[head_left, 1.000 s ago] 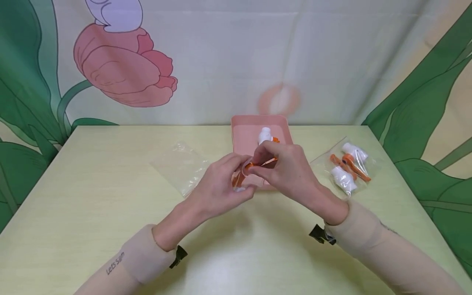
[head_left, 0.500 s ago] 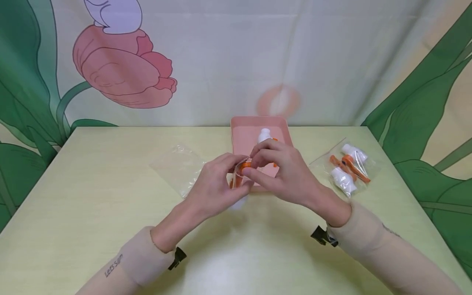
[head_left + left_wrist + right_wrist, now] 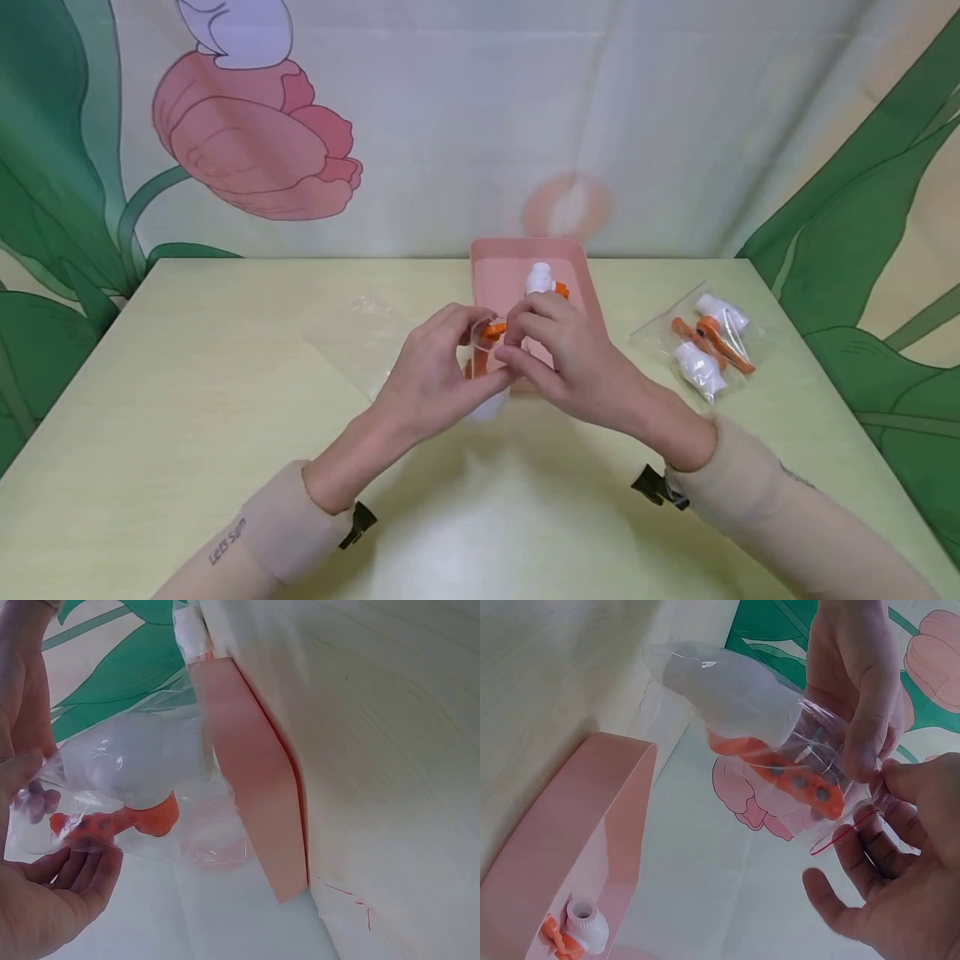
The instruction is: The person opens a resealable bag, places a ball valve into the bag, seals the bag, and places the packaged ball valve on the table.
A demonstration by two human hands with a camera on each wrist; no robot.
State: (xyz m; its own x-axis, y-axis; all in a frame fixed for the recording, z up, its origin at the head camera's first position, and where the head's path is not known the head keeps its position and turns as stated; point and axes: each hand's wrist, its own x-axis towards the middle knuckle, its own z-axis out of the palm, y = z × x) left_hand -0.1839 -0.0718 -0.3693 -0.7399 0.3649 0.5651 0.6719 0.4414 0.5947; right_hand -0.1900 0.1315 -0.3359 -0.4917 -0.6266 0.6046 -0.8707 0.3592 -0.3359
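Note:
Above the near part of the pink tray (image 3: pixel 491 267), both hands hold a clear zip bag (image 3: pixel 829 742). My left hand (image 3: pixel 431 375) grips it at the side near its mouth. With thumb and fingertips, my right hand (image 3: pixel 577 358) pinches the rim of the mouth, where a red zip line shows in the right wrist view. Inside the bag lie a white bottle-shaped plastic part (image 3: pixel 735 690) and an orange strip with dark round spots (image 3: pixel 795 780). A rounded orange end (image 3: pixel 156 817) shows in the left wrist view.
In the tray lie another white part (image 3: pixel 539 277) and an orange piece (image 3: pixel 562 290). At the right is a filled clear bag (image 3: pixel 708 342) with white and orange parts. A flat clear bag (image 3: pixel 360 342) lies left of the tray. A printed curtain (image 3: pixel 450 125) hangs behind the table.
The right fingers have shifted slightly along the bag's mouth, which now looks rounder. More of the bag's white lower end shows beneath the left hand.

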